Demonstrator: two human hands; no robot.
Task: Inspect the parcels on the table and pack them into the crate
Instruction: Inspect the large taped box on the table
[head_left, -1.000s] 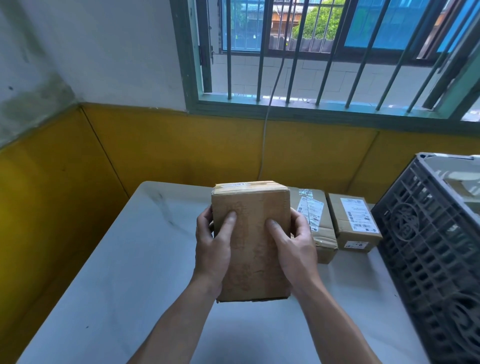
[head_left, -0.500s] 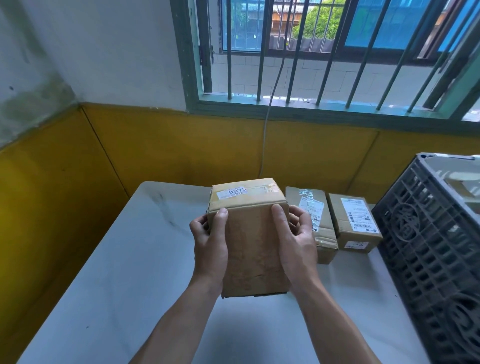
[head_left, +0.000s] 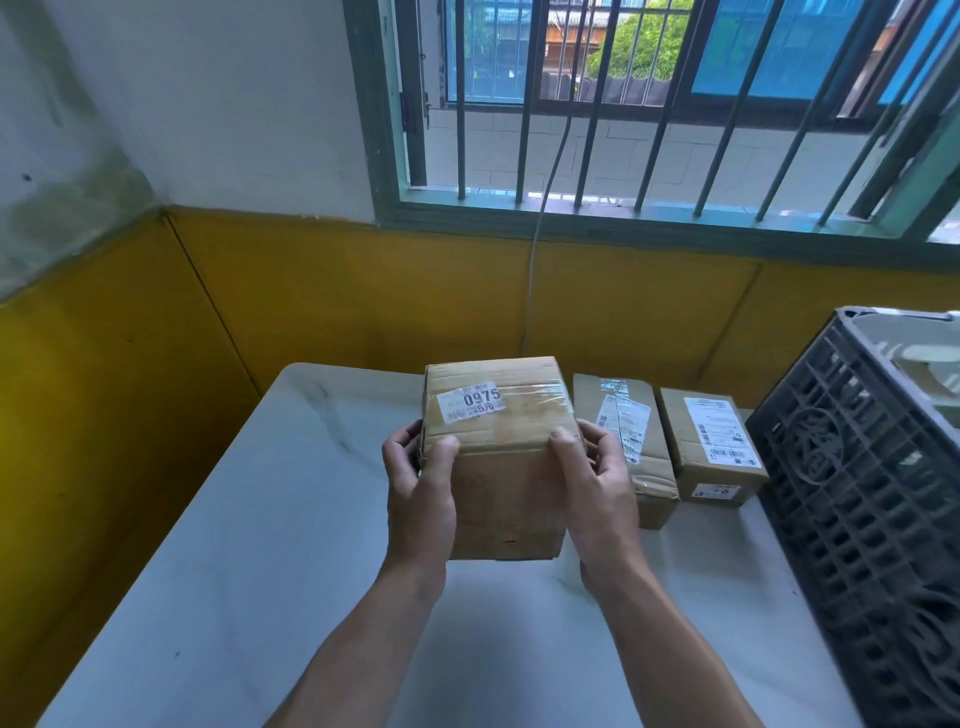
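Observation:
I hold a brown cardboard parcel (head_left: 501, 467) above the white table (head_left: 249, 571), its taped top face with a white "0975" label tilted toward me. My left hand (head_left: 421, 493) grips its left side, thumb on the front face. My right hand (head_left: 597, 488) grips the right side, thumb over the front edge. Two more cardboard parcels lie on the table behind: a taped one (head_left: 631, 441) with a torn label, and a smaller one (head_left: 711, 447) with a shipping label. The dark grey slatted crate (head_left: 857, 509) stands at the right.
A yellow-and-white wall encloses the table at the back and left. A barred window is above, with a grey cable (head_left: 535, 270) hanging down behind the table. Pale items show inside the crate's top (head_left: 924, 358).
Both hands have rotated the parcel toward me, so its labelled top face now shows. My thumbs have shifted up to the upper front edge.

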